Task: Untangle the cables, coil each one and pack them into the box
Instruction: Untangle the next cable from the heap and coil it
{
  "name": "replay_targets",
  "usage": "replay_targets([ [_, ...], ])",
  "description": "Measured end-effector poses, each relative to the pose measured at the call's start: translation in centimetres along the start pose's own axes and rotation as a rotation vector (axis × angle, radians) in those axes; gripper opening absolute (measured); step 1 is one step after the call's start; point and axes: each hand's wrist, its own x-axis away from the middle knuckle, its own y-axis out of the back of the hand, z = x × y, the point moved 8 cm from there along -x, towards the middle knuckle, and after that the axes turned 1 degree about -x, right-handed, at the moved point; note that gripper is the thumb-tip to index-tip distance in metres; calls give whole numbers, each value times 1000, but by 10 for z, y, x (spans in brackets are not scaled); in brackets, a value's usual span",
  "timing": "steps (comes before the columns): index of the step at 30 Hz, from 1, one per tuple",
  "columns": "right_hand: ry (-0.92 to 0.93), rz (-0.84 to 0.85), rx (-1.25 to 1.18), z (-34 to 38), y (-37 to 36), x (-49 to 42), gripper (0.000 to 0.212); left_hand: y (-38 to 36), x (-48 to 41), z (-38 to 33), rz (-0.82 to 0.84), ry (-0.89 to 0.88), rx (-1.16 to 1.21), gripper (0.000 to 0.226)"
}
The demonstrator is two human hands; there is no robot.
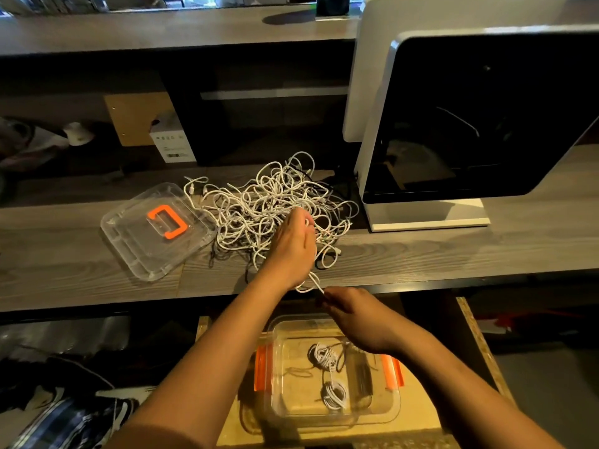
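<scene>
— Cables [275, 205], where are they?
— Most lie tangled in a white heap on the wooden desk [64, 254], just right of the clear lid [136, 241]. Two coiled ones [335, 395] sit in the clear box [393, 413] on the lower shelf [418, 416] beneath my arms.
— And your hands?
— My left hand [293, 244] is curled round loops of one white cable [314, 281] at the heap's near edge. My right hand [353, 314] pinches that cable's end, just off the desk's front edge.

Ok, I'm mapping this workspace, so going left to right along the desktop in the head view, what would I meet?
On the desktop: clear lid with orange handle → tangle of white cables → white-framed monitor.
</scene>
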Motion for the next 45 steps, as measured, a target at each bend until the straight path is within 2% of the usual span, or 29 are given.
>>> replay_targets([
  [1,36,-28,39,8,6,1,19,-4,0,1,30,-42,-165,14],
  [3,101,-115,149,20,24,3,18,-9,2,7,73,-58,-327,24],
  [5,132,-230,234,24,46,5,16,-11,5,12,118,-46,-319,42],
  [8,101,-361,178,20,74,5,17,-19,13,11,224,-108,-291,65],
  [9,80,-400,133,18,82,4,18,-21,15,8,243,-141,-304,62],
  [12,36,-529,-62,13,111,6,20,-17,20,-2,172,-198,-220,33],
  [16,6,-527,-91,4,120,-6,20,-25,28,-6,274,-170,-151,27],
  [18,-27,-576,-196,-9,117,-12,20,-27,29,-10,310,-100,2,27],
  [20,-83,-635,-397,-24,108,-13,21,-24,31,-20,302,-7,330,39],
  [22,-114,-622,-525,-30,93,-12,22,-10,30,-32,194,19,685,40],
  [24,-126,-459,-475,-28,66,-16,26,11,23,-36,17,34,927,30],
  [26,-133,-248,-310,-22,38,-19,28,32,14,-33,-164,79,1062,29],
  [28,-92,-175,-169,-15,25,-18,29,49,5,-32,-277,50,947,31],
  [30,-33,-188,-101,-5,23,-15,31,57,-3,-41,-297,-83,544,30],
  [33,59,-234,7,12,27,-7,36,49,-13,-41,-232,-233,-10,26],
  [36,134,-352,-83,25,53,5,35,26,-15,-12,-47,-142,-363,37],
  [38,154,-415,-82,28,73,9,33,11,-7,1,89,-127,-395,58],
  [40,134,-454,-92,25,90,9,30,-3,4,1,186,-186,-349,71],
  [42,102,-513,-129,19,105,9,29,-11,15,-6,262,-239,-382,61],
  [44,75,-589,-163,14,119,11,27,-17,20,-12,298,-217,-347,30],
  [45,61,-624,-200,11,124,11,26,-18,22,-14,299,-199,-291,25],
])
